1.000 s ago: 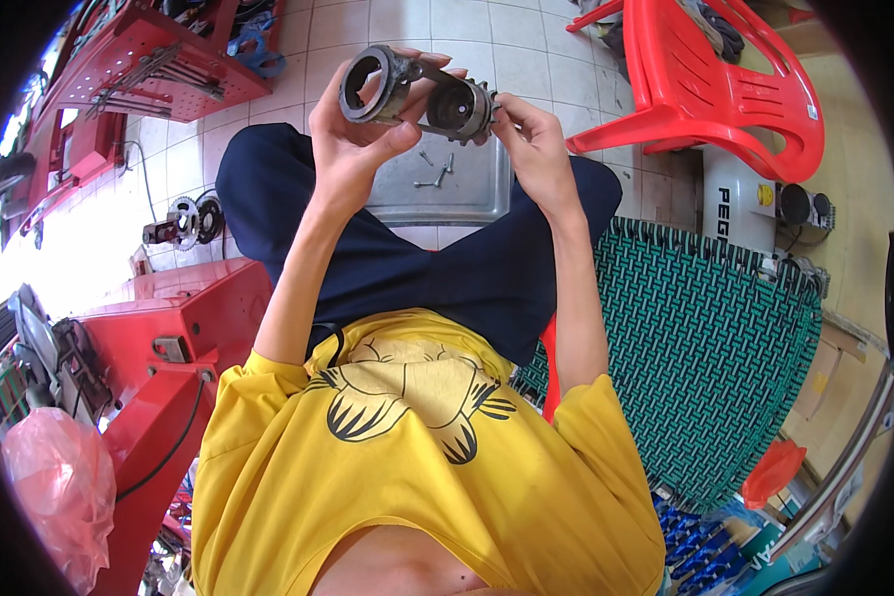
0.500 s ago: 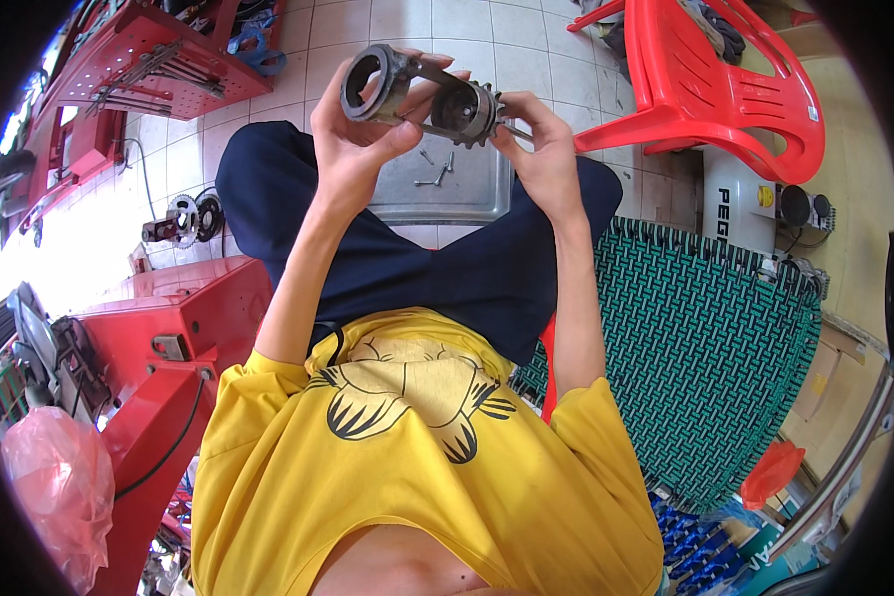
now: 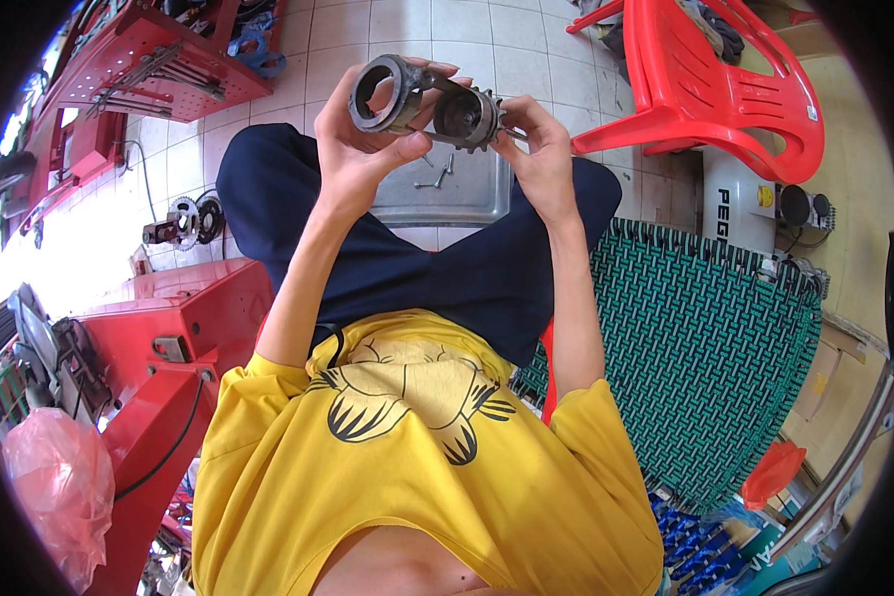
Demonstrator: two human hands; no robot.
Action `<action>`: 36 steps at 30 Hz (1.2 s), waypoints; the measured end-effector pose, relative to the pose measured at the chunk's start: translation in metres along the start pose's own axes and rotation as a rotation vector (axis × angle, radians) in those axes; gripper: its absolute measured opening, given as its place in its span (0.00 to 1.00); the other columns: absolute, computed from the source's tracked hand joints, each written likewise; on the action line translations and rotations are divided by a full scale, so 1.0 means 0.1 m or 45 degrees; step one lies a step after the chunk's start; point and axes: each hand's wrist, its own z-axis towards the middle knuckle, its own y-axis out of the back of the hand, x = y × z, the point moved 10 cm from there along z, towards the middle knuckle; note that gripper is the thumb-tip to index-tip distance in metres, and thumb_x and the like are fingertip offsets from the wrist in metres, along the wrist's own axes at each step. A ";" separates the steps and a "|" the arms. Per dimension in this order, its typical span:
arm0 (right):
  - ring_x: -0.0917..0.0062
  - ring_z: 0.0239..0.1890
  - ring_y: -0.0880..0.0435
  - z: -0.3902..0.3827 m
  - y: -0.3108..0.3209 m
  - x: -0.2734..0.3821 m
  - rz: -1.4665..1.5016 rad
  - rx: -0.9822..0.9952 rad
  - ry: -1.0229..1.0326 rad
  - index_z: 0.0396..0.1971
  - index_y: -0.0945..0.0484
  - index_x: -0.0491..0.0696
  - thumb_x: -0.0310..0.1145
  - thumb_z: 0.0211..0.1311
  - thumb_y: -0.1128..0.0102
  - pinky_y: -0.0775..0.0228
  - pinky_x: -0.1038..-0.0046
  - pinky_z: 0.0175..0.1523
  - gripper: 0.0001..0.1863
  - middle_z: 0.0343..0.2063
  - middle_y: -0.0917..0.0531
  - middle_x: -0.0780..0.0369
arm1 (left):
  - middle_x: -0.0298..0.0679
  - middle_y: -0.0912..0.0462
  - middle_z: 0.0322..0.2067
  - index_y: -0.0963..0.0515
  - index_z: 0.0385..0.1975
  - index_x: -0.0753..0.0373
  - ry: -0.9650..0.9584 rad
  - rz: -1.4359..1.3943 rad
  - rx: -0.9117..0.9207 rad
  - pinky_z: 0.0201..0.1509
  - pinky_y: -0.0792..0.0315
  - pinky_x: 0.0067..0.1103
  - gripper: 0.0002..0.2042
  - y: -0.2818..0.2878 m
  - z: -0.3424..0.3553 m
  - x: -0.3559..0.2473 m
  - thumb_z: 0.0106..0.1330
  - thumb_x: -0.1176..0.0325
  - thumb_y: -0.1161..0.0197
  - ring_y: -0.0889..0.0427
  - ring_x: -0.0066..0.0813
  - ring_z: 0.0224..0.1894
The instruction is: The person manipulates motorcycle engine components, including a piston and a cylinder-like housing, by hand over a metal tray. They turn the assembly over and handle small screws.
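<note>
Above a grey metal tray [image 3: 392,207], my left hand [image 3: 350,159] is closed round a dark grey metal part with a thick open ring [image 3: 356,107] at its end. Its fingers wrap behind the part and the thumb presses from the near side. My right hand [image 3: 544,164] grips a hollow metal drum with a toothed rim [image 3: 487,121] from its right side, fingers bent. The ring and drum sit side by side, tilted, bridged by narrow metal arms; whether they are one piece I cannot tell. Several small bolts [image 3: 437,181] lie in the tray.
A red plastic chair [image 3: 695,74] stands at the far right, near a green woven seat [image 3: 705,348]. Red metal racks [image 3: 149,79] rise at the far left, with a red cabinet [image 3: 179,313] nearer. Chain sprockets [image 3: 194,219] rest on the tiled floor.
Both hands have shifted slightly nearer to me with the metal parts. The ring end has moved a little to the right. My grips look the same.
</note>
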 end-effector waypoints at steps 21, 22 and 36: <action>0.83 0.34 0.23 -0.02 -0.13 -0.18 0.169 0.127 -0.226 0.39 0.19 0.40 0.28 0.67 0.37 0.31 0.75 0.45 0.06 0.33 0.17 0.66 | 0.60 0.26 0.58 0.34 0.60 0.71 0.046 0.002 -0.012 0.65 0.27 0.49 0.35 -0.01 0.01 0.01 0.57 0.64 0.22 0.24 0.64 0.60; 0.83 0.33 0.23 -0.03 -0.15 -0.22 0.149 0.199 -0.259 0.39 0.19 0.40 0.27 0.68 0.37 0.32 0.75 0.45 0.06 0.33 0.17 0.66 | 0.60 0.26 0.58 0.34 0.60 0.71 0.049 -0.003 -0.014 0.65 0.27 0.49 0.35 -0.02 0.00 0.00 0.57 0.64 0.22 0.24 0.64 0.60; 0.83 0.39 0.24 -0.02 -0.15 -0.14 0.207 0.148 -0.251 0.39 0.21 0.41 0.27 0.68 0.39 0.32 0.74 0.50 0.06 0.31 0.19 0.66 | 0.60 0.25 0.58 0.34 0.60 0.72 0.033 0.022 -0.008 0.66 0.28 0.49 0.35 -0.01 -0.01 -0.02 0.58 0.64 0.23 0.24 0.65 0.60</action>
